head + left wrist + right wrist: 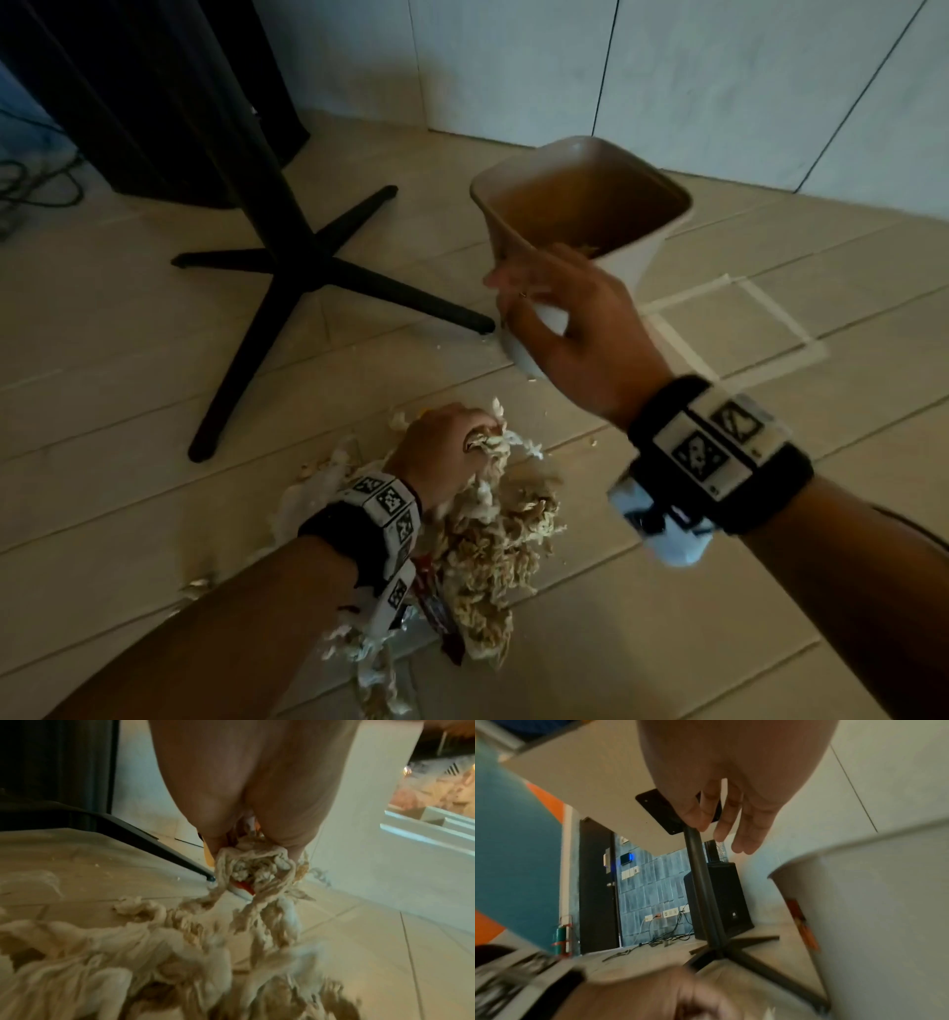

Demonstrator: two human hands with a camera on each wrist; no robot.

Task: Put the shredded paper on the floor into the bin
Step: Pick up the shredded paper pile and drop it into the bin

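Note:
A heap of beige shredded paper (493, 555) lies on the tiled floor, with a red-and-white wrapper (436, 606) mixed into it. My left hand (447, 437) grips a bunch of strands at the top of the heap; in the left wrist view the fingers (290, 833) pinch a tangled clump of shredded paper (254, 866) with more trailing down to the heap (128, 953). The cream square bin (631, 257) stands beyond, with some paper inside. My right hand (560, 313) hovers in front of the bin's near corner, fingers (734, 817) straight and empty, the bin (872, 912) beside it.
A black table base with crossed feet (303, 267) stands to the left of the bin, one foot ending close to it. A dark speaker box (128, 92) and cables (31, 185) sit at the back left. White wall panels (667, 77) lie behind. A taped square (734, 318) marks the floor at right.

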